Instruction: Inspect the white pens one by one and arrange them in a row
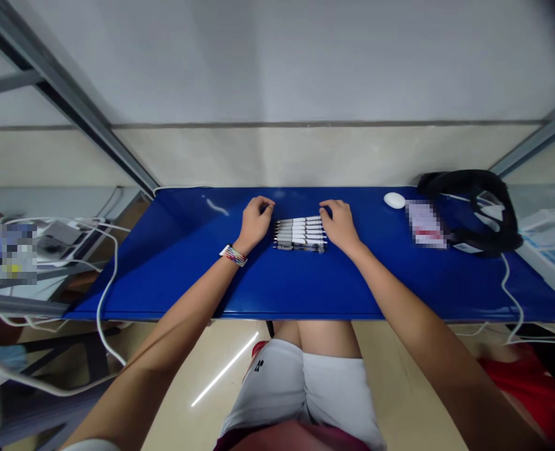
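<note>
Pens (300, 233) lie in a row between left hand (257, 220) and right hand (340, 225); hands apart, loosely curled.

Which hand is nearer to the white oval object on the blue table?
The right hand. It is to the left of the white oval object, not touching it; the left hand is farther left, past the pens.

Head-worn view, forward and down over a blue table (296, 288).
</note>
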### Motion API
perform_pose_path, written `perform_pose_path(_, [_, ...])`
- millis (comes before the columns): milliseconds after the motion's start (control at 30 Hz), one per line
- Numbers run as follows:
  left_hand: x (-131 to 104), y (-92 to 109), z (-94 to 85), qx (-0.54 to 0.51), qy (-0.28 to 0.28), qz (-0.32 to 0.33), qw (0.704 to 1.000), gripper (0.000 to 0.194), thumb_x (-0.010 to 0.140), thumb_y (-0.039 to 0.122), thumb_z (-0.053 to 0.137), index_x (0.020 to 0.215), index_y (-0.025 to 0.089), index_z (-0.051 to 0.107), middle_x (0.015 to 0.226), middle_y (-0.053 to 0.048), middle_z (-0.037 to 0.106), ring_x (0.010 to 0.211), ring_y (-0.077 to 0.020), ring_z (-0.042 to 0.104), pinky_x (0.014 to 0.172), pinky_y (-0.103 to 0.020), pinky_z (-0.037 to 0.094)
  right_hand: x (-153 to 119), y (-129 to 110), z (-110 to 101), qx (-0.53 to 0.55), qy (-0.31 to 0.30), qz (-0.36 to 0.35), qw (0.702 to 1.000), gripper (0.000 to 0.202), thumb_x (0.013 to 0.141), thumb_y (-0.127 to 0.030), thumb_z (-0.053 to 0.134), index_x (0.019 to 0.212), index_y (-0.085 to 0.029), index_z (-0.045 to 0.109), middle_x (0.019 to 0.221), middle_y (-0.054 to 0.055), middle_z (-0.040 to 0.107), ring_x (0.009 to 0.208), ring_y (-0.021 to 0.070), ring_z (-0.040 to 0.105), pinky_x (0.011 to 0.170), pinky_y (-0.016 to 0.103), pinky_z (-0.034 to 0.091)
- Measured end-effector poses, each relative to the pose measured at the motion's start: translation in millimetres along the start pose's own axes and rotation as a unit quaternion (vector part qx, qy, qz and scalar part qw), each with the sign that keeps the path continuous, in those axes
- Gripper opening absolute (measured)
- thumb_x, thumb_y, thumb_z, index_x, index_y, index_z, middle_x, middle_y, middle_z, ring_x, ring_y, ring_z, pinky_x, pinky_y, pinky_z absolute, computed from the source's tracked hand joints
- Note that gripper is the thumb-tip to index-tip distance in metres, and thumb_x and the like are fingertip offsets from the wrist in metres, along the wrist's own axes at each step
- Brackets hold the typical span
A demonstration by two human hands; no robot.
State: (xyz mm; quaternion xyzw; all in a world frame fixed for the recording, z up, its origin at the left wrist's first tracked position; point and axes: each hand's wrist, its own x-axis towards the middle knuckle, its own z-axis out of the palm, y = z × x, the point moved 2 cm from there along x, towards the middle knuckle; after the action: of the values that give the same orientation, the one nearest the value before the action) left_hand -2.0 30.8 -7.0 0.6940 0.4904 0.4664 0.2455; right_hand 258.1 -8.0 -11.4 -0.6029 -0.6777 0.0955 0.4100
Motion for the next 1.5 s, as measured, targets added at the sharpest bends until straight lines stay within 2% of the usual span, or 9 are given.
perform_pose_path(67, [1.9,-1.7,-6.8,0.116,-0.003,0.030,0.993,0.019,0.090,0.016,0.060,0.104,0.022,0.072,0.115,-0.010,0.072,0.115,-0.0299,0.063,0.110,-0.048,0.047,4.4,11.0,-7.0,-0.044,0.006,-0.001,0.999,0.034,0.099,-0.020,0.051,0.121,-0.014,0.076,0.124,0.022,0.069,0.124,0.0372,0.058,0.112,0.053,0.045])
perform_pose_path(133, [3.1,-3.4,-13.7,0.201,0.001,0.023,0.979,0.027,0.091,0.015,0.056,0.112,0.022,0.072,0.124,-0.012,0.070,0.120,-0.0322,0.061,0.112,-0.051,0.045,6.3,18.9,-12.7,-0.098,0.001,0.002,0.995,0.038,0.098,-0.015,0.048,0.125,-0.011,0.075,0.126,0.023,0.067,0.124,0.0374,0.057,0.111,0.052,0.046])
perform_pose_path(267, [4.1,-5.8,-23.2,0.274,0.005,0.004,0.962,0.033,0.094,0.016,0.053,0.121,0.022,0.071,0.134,-0.013,0.068,0.130,-0.0359,0.055,0.113,-0.053,0.044,3.8,25.2,-16.7,-0.187,-0.008,0.029,0.982,0.044,0.096,-0.012,0.046,0.130,-0.009,0.074,0.130,0.024,0.064,0.122,0.0395,0.056,0.107,0.054,0.047])
perform_pose_path(367, [2.9,-7.3,-24.5,0.307,-0.010,-0.020,0.952,0.036,0.096,0.021,0.054,0.127,0.021,0.071,0.140,-0.015,0.065,0.133,-0.0401,0.053,0.113,-0.057,0.043,1.6,24.5,-14.9,-0.214,-0.012,0.032,0.976,0.045,0.096,-0.013,0.046,0.131,-0.010,0.073,0.132,0.025,0.063,0.120,0.0396,0.055,0.104,0.055,0.046])
perform_pose_path(533, [-0.1,-7.4,-21.8,0.321,-0.035,-0.042,0.946,0.040,0.098,0.023,0.051,0.134,0.023,0.070,0.143,-0.017,0.061,0.133,-0.0419,0.052,0.111,-0.060,0.043,2.1,23.7,-13.9,-0.230,-0.014,0.036,0.972,0.043,0.096,-0.015,0.047,0.131,-0.012,0.072,0.129,0.024,0.063,0.118,0.0389,0.054,0.101,0.053,0.045])
perform_pose_path(1500, [-2.8,-8.2,-19.2,0.346,-0.041,-0.043,0.936,0.044,0.100,0.024,0.047,0.139,0.023,0.066,0.147,-0.016,0.058,0.136,-0.0394,0.048,0.114,-0.057,0.041,3.0,26.5,-12.8,-0.231,-0.018,0.036,0.972,0.043,0.095,-0.018,0.047,0.130,-0.013,0.071,0.131,0.023,0.061,0.118,0.0384,0.053,0.100,0.052,0.043])
